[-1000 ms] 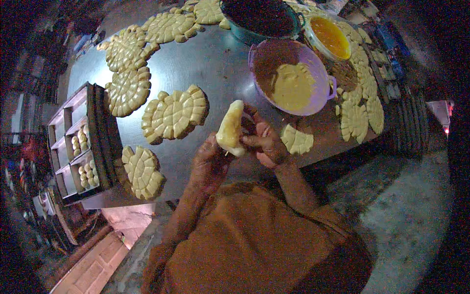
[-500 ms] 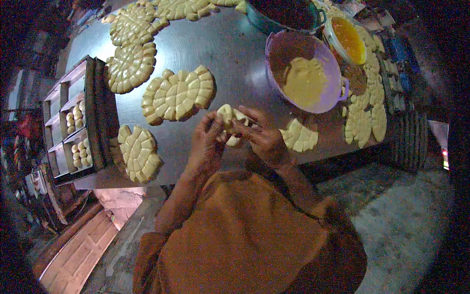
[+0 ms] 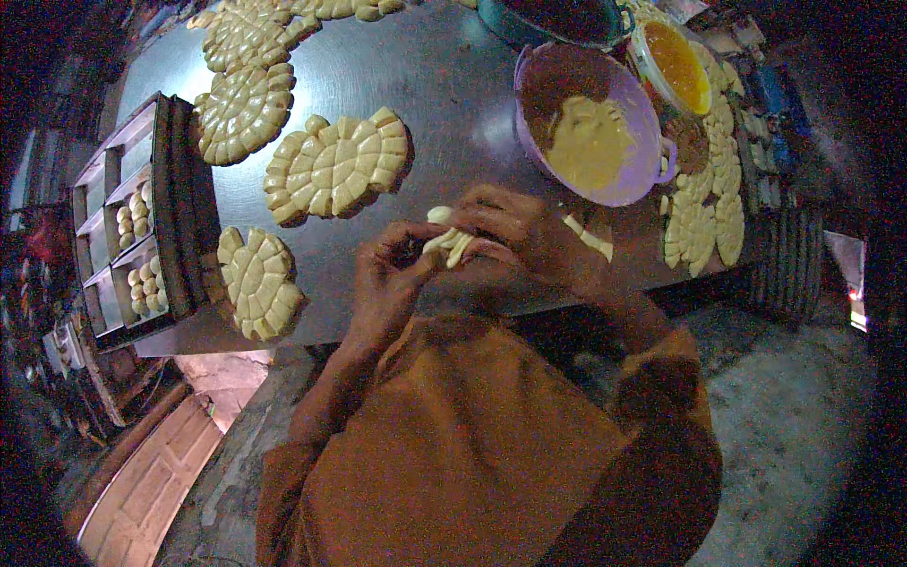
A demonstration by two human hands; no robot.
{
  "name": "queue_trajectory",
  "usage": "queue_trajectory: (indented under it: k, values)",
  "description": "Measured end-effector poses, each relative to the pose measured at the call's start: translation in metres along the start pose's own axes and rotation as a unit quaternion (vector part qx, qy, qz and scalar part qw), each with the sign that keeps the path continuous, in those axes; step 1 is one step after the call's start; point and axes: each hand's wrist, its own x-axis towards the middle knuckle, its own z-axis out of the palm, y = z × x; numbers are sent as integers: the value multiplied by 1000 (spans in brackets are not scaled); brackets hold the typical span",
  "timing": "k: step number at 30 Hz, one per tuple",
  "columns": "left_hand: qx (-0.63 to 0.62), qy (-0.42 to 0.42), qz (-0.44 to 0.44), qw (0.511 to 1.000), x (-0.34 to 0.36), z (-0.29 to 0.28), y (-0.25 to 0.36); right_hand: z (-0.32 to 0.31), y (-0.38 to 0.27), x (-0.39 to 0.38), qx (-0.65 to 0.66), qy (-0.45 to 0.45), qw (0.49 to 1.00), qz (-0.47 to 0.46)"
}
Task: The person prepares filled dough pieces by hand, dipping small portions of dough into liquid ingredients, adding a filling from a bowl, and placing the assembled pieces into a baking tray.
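Above the near part of the metal table [image 3: 453, 94], both my hands meet around a small piece of pale dough [image 3: 448, 248]. My left hand [image 3: 395, 260] pinches one side of it between thumb and fingers. Curled over the other side is my right hand [image 3: 518, 231], whose fingers hide part of the dough. A cut dough slab [image 3: 593, 238] lies behind my right hand, mostly covered by it. To the left rest two scored, glossy dough rounds, one farther off [image 3: 338, 165] and one near the table's front edge [image 3: 257, 283].
Purple basin [image 3: 652, 142] with pale batter stands right of centre, beside a bucket of orange-yellow filling [image 3: 675, 66] and a dark green tub [image 3: 501, 28]. Metal tray [image 3: 111, 203] at left holds dough balls in compartments. More dough lies at far left [image 3: 244, 113] and right [image 3: 694, 227].
My right hand has swung over the dough piece and now covers more of it and of the cut slab behind. My left hand has shifted slightly left. The view has tilted a little.
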Motion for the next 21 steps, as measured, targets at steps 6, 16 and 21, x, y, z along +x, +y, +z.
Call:
queue_trajectory:
  k: [6, 16, 21]
  values:
    - [-40, -87, 9, 995, 3, -15, 6, -29, -9, 18, 7, -112, 993, -23]
    - [-328, -83, -81, 938, 24, -19, -13, -2, -34, 23, -135, 66, 984, -97]
    - [-321, -5, -67, 945, 18, -14, -10, 38, -51, 20, -162, 169, 972, -20]
